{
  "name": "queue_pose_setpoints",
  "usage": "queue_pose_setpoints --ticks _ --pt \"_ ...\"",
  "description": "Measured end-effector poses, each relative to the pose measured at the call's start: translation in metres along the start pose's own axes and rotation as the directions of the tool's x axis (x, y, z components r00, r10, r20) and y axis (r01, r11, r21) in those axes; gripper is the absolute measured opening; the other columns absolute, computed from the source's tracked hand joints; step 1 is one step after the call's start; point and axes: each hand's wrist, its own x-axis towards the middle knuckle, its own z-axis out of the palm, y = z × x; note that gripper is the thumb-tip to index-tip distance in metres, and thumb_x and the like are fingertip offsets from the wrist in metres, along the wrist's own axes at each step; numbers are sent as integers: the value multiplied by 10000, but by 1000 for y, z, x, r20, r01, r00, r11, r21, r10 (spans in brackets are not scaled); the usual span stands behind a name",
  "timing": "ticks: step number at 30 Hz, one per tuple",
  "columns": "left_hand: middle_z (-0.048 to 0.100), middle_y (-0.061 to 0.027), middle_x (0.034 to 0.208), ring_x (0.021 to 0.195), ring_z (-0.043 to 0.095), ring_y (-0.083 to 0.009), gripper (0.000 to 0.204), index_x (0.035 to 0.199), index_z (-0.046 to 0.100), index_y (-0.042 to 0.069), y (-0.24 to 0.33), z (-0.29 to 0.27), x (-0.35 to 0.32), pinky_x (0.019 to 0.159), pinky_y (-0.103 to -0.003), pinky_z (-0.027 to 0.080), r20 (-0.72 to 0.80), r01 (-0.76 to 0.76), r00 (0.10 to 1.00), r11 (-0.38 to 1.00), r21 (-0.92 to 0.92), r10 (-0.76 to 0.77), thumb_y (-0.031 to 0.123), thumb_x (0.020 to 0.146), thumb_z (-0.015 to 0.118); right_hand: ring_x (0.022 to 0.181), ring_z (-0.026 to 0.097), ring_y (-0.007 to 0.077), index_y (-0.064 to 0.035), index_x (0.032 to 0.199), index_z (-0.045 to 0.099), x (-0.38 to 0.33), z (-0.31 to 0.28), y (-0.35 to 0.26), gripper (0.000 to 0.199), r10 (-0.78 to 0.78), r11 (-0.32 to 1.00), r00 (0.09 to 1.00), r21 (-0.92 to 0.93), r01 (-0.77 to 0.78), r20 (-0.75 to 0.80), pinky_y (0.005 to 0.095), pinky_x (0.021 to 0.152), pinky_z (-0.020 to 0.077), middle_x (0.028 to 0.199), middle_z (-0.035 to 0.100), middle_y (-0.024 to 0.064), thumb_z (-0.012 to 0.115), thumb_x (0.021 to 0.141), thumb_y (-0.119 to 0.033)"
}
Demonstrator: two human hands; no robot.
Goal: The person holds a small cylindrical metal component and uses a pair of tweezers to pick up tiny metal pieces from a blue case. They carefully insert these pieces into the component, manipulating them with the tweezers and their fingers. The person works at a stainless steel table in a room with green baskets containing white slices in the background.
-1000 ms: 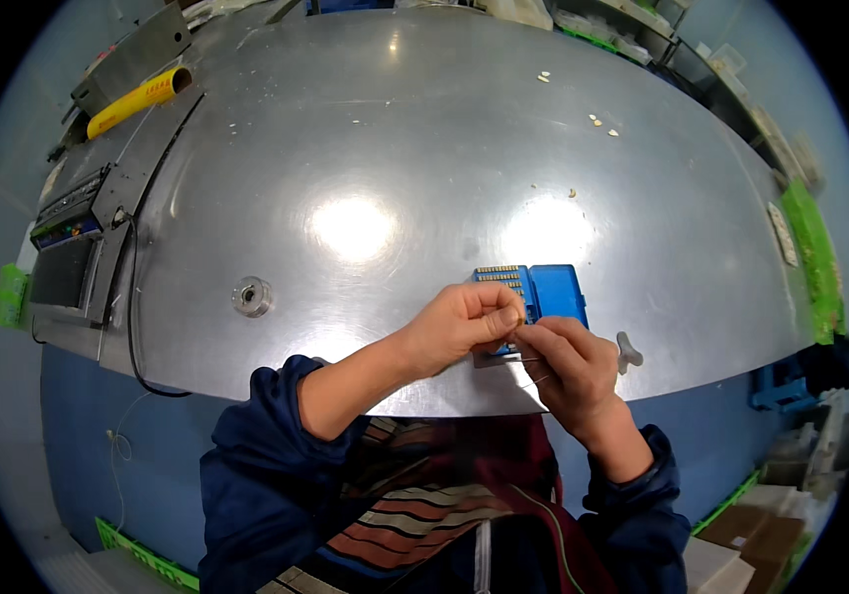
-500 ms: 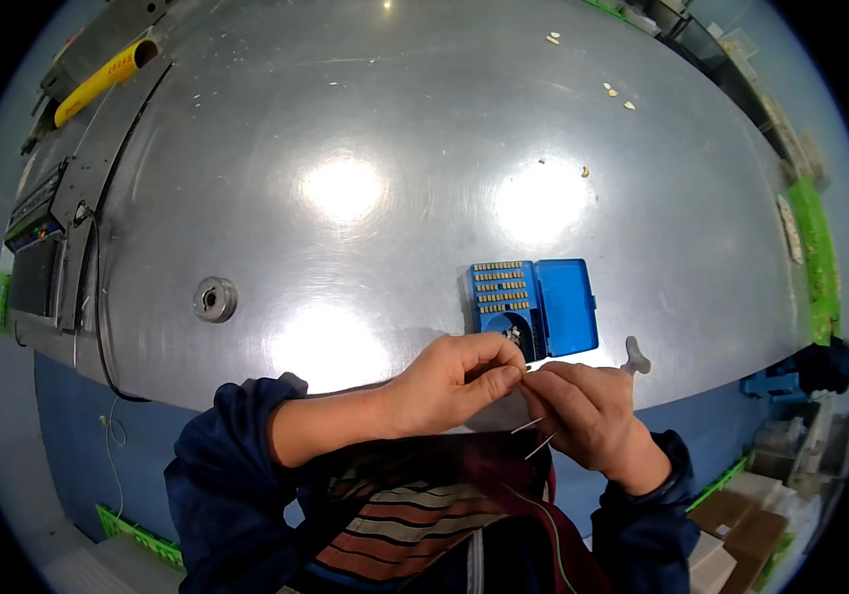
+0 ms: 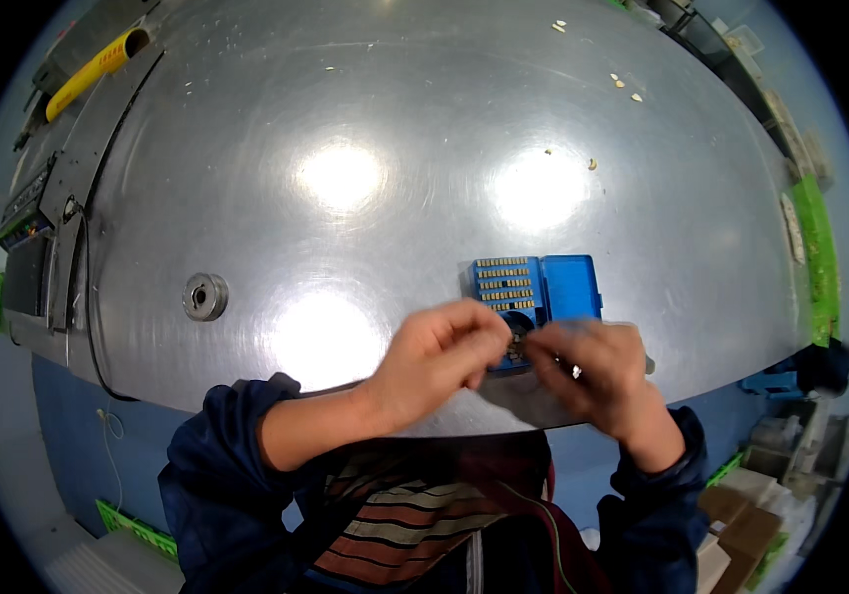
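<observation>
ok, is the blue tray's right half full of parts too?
No: the blue tray has rows of small parts only in its left half, while the right half shows bare blue plastic.

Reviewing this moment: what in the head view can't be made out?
- The small part between the left hand and right hand: too small, motion-blurred, covered by fingers.
- Near edge of the blue tray: hidden behind both hands.
- Contents of the tray's rows: too small to identify.
- Green bins at the right rim: bent by fisheye distortion.

Open blue parts case (image 3: 543, 292) flat on table
</observation>
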Motion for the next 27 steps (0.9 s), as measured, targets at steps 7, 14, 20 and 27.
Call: queue_pose_setpoints --ticks 7,14,20,27 --pt "532 -46 738 516 427 -90 213 895 552 -2 20 -18 15 431 -209 308 -324 -146 941 982 -120 100 187 885 454 588 608 239 -35 825 646 22 15 38 157 113 990 994 -86 -111 12 304 526 494 754 615 79 691 675 -30" --pt "528 -35 741 537 423 -89 211 883 551 19 26 -23 15 451 -217 299 -362 -170 926 976 -136 110 210 877 462 593 606 246 -19 828 639 31 21 45 151 107 989 990 -107 -98 86 316 538 497 749 612 82 677 682 -23" --pt "530 -31 738 533 423 -91 200 876 557 29 27 -24 14 451 -220 298 -338 -149 937 977 -152 91 210 870 472 588 596 251 -17 812 621 36 17 40 126 91 981 983 -184 -61 161 327 540 492 735 593 79 663 695 -38" --pt "532 -27 723 523 418 -89 192 863 563 29 27 -25 13 448 -221 295 -339 -150 937 975 -162 88 204 864 483 606 580 251 -30 744 577 44 16 32 96 31 940 973 -338 49 228 348 543 483 665 535 76 652 685 -39"
